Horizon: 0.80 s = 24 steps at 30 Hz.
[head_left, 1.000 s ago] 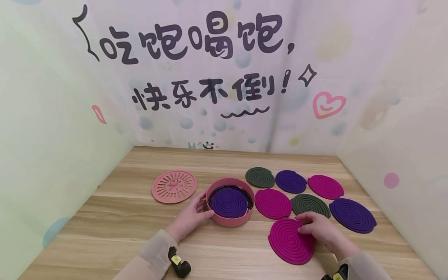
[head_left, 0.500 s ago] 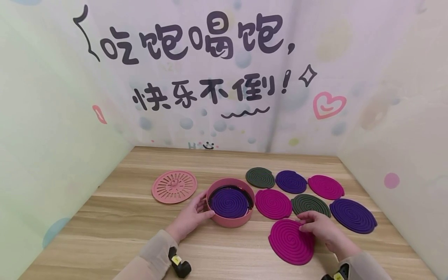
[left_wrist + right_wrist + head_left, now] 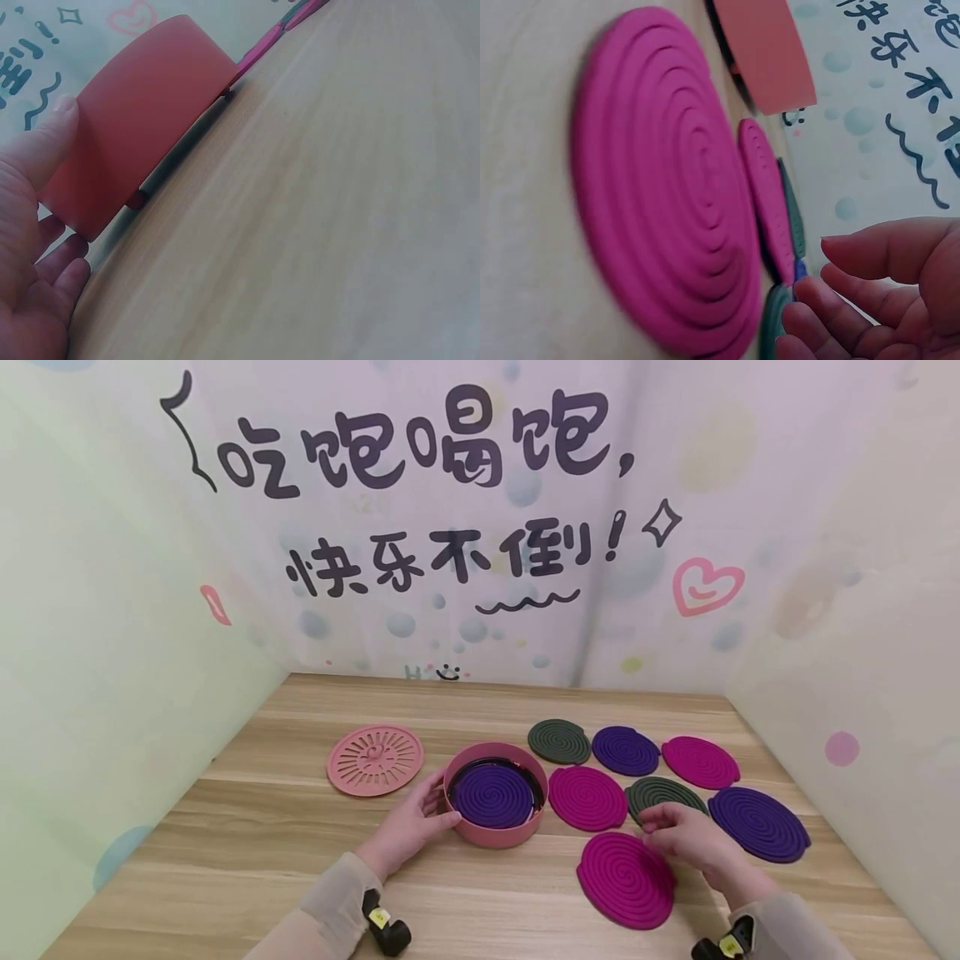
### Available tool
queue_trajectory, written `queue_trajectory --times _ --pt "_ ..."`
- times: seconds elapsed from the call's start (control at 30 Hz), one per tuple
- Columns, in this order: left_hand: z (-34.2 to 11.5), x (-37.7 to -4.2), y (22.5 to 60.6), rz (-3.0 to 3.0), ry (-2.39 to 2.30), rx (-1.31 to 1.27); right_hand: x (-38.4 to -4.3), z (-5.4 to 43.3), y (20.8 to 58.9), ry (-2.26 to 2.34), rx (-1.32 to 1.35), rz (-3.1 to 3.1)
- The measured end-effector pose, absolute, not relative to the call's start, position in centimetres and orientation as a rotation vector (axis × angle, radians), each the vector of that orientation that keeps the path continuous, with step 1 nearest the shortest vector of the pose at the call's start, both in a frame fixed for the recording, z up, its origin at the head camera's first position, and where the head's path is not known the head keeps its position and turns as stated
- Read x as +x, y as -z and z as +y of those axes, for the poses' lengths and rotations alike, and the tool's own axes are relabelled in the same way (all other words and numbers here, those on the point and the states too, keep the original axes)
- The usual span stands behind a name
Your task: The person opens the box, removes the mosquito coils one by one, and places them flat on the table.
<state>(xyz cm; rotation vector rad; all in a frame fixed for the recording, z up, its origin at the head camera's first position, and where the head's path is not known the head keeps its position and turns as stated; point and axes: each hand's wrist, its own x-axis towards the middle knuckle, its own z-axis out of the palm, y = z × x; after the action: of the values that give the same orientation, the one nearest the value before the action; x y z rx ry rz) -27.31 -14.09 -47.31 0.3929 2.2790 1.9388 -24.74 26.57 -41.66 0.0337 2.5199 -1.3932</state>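
Observation:
My left hand [image 3: 407, 828] holds the near left side of a round pink mosquito-coil box [image 3: 501, 837], its thumb against the outer wall [image 3: 142, 120]. Inside the box lies a purple mosquito coil [image 3: 491, 795] over a dark bottom. My right hand [image 3: 696, 842] hovers at the upper right edge of the front magenta mosquito coil [image 3: 625, 881]. In the right wrist view its loosely bent fingers [image 3: 855, 264] have nothing between them, and that coil lies flat on the table. Behind the right hand, a green coil [image 3: 663, 795] is partly covered by the fingers.
A slotted pink lid [image 3: 375, 760] lies left of the box. More coils lie in rows to the right: a magenta one [image 3: 587, 797], a purple one [image 3: 759, 824], and at the back a green one [image 3: 558, 741], a purple one [image 3: 625, 750] and a magenta one [image 3: 701, 762].
My right hand has come off the front magenta coil, rising slightly up and to the right. My left hand and the box stay in place.

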Motion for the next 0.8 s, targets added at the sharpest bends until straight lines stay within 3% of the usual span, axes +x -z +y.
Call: queue_trajectory --times 0.33,0.8 --pt "-14.0 -27.5 47.6 2.285 -1.938 0.399 -26.6 23.0 38.7 1.481 -0.181 2.499" --pt "-14.1 -27.5 47.8 2.278 -1.948 0.413 -30.5 16.0 38.0 1.745 -0.212 2.364"
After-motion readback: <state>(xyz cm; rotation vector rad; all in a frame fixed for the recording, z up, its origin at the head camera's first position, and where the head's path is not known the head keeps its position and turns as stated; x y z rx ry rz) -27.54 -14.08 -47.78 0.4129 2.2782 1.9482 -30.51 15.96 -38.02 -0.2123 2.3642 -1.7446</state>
